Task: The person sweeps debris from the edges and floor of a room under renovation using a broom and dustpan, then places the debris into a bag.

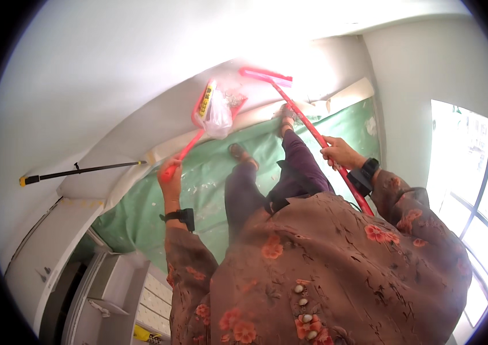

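Observation:
My left hand is wrapped round the end of the red handle of a dustpan. The pan is held out ahead, above the edge of the floor sheet. In it lie a crumpled whitish plastic bag, a yellow strip with dark print, and some fine debris toward its right side. My right hand grips the long red stick of a broom. The broom's pink-red head reaches the bare floor at the far side, right of the dustpan and apart from it.
Green sheeting with a rolled pale edge covers the floor under my feet. At left lies a black pole with yellow ends. Grey-white shelving stands at lower left, and a bright window is at right.

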Tool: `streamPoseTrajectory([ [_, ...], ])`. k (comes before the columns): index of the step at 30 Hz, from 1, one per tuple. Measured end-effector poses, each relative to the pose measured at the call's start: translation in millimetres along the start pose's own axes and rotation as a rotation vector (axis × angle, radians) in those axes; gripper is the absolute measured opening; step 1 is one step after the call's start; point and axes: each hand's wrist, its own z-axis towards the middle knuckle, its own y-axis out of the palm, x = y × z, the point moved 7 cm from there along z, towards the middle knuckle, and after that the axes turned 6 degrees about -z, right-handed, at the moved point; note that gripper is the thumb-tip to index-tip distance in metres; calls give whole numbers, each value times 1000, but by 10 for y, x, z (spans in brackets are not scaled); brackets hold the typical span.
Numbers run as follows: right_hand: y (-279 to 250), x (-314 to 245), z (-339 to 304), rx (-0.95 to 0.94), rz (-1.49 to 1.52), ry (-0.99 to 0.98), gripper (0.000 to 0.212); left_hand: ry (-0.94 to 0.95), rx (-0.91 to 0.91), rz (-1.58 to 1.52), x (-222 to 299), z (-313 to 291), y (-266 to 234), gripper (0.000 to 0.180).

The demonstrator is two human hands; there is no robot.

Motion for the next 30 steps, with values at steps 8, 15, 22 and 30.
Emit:
streamPoseTrajectory([
  [8,60,-246,-103,-102,-118,11,28,-24,159,-80,52,-867,-606,9],
  [15,-1,-710,3,-70,-119,-8,48,-104,349,-127,-51,-1657,-808,12],
  [22,-331,-1553,32,-329,-6,-10,39,-134,663,-286,120,-2563,-588,10],
  [30,-247,-2119,57,-616,-60,-158,39,-165,1005,-496,337,-3368,152,11],
])
